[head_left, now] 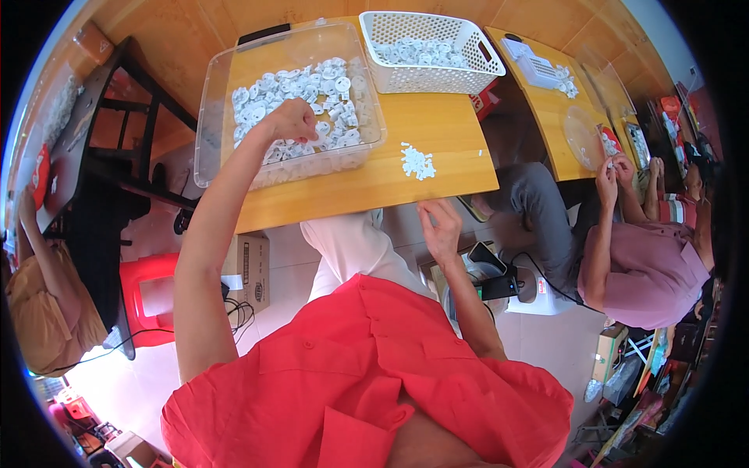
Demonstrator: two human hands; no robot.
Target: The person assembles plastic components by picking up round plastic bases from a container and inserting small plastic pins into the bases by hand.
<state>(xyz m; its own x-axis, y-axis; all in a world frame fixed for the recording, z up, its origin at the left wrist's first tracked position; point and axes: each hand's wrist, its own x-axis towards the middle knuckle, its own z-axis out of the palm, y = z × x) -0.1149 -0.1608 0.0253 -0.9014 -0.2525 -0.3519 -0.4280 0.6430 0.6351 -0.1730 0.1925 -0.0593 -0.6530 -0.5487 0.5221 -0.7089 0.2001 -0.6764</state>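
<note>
My left hand [292,122] is over the clear plastic bin [211,148], its fingers bent down and pinched together among small round white plastic parts [273,87]. Whether a part is between those fingertips is hidden. At the front edge of the wooden table [445,125], my right hand [441,228] has its fingers curled together. What it holds, if anything, is too small to make out. Just beyond this hand, a loose pile of tiny white pieces [418,161] lies on the tabletop.
Behind the pile stands a white perforated basket [437,80] with more white parts. To the right, a person [644,273] works at another table [546,117]. Another person [55,312] sits at far left, near a red stool [129,292]. A cardboard box [253,269] stands under the table.
</note>
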